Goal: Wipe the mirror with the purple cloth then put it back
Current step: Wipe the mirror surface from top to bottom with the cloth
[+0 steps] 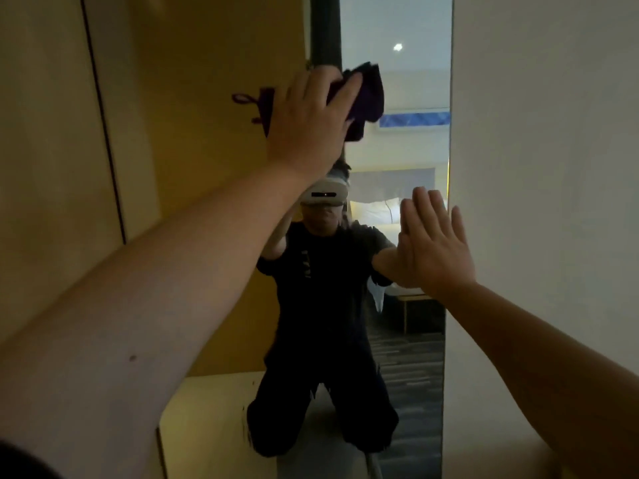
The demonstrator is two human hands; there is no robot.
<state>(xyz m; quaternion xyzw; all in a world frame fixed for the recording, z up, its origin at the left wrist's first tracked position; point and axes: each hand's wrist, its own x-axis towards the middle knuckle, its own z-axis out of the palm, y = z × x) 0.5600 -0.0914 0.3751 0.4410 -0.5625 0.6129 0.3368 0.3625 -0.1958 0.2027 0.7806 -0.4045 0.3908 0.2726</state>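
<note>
Left hand flat, pressing the purple cloth on the mirror; right hand open, empty, against the glass.

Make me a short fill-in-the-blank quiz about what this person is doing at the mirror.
1. The left hand presses a cloth whose colour is ____.
2. The right hand rests against the mirror with fingers ____.
3. The cloth sits ____ than the right hand.

Missing words: purple; spread flat; higher

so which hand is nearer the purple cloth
Left. The left hand presses the purple cloth against the mirror; the right hand lies flat on the glass, lower and to the right.
</note>
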